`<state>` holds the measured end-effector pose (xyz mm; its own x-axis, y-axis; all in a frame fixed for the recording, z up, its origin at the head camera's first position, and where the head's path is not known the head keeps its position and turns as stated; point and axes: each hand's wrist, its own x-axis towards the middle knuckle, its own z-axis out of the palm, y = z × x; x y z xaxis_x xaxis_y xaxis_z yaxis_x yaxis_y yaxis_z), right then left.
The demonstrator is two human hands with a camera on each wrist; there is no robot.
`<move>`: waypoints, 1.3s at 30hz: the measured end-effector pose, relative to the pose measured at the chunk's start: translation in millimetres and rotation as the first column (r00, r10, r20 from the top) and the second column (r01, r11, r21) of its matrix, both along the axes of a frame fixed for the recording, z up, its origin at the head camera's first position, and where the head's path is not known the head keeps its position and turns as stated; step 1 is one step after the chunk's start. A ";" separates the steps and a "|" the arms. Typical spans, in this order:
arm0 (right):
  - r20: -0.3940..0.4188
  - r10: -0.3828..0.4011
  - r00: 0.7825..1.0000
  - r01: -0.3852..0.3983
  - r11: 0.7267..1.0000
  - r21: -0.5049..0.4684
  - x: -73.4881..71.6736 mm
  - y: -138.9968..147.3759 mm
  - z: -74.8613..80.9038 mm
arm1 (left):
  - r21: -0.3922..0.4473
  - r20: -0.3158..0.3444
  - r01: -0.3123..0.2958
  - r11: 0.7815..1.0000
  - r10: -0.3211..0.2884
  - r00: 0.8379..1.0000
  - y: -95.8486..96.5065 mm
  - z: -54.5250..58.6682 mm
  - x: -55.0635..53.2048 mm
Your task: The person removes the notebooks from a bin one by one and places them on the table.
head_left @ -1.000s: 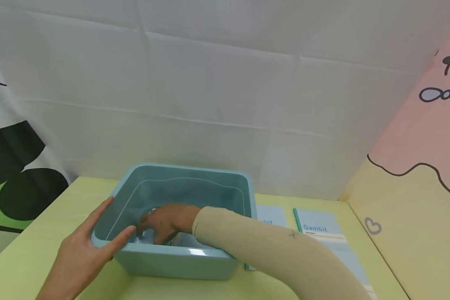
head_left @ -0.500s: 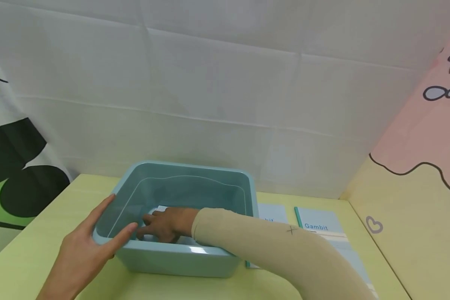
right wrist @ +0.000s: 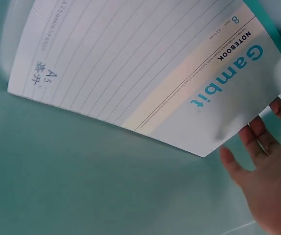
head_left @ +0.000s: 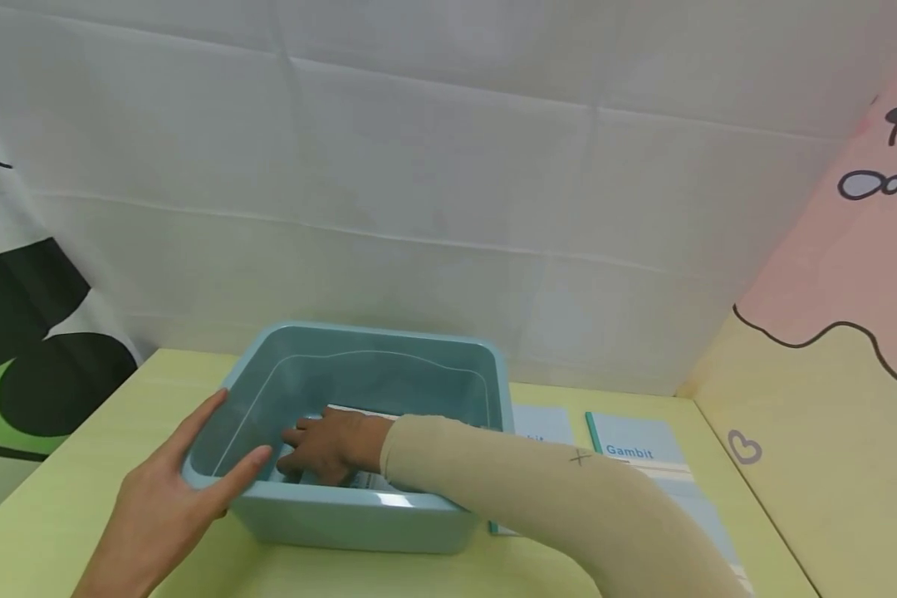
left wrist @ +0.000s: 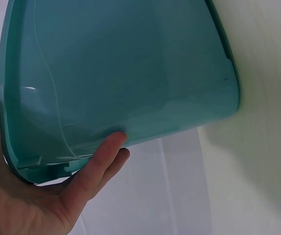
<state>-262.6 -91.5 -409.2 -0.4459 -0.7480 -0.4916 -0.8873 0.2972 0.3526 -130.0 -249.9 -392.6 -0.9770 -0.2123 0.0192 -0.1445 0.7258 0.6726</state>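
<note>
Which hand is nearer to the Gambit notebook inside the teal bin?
Right. The right hand is inside the teal bin, fingers on the notebook; the left hand rests outside on the bin's near-left corner.

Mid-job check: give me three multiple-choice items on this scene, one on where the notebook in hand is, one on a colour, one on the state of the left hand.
1. Where is the pale blue "Gambit" paper notebook that the right hand touches?
A. On the wall
B. Inside the teal plastic tub
C. Under the table

2. What colour is the wooden tabletop?
A. Light yellow-green
B. Red
C. Black

3. How is the left hand?
A. Clenched in a fist away from everything
B. Holding a pen
C. Resting on the tub's near left corner, thumb over the rim

Answers: 1 B, the right wrist view shows the notebook lying against the tub's teal inside. 2 A, the head view shows a yellow-green surface around the tub. 3 C, the head view shows straight fingers along the tub's outer wall.
</note>
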 end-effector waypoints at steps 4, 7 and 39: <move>-0.013 -0.002 1.000 0.002 1.000 0.008 -1.0 -0.8 1.3 | 0.001 -0.002 0.003 1.000 -0.003 1.000 -1.7 -1.6 0.7; -0.028 0.020 0.999 -0.020 1.000 0.005 -3.7 -0.9 2.4 | 0.003 0.021 0.001 1.000 -0.001 1.000 -1.4 -0.2 -0.5; -0.354 -0.241 0.904 0.038 0.868 -0.495 -22.8 24.8 79.1 | -0.024 0.016 0.009 1.000 -0.008 1.000 -1.5 3.4 -1.0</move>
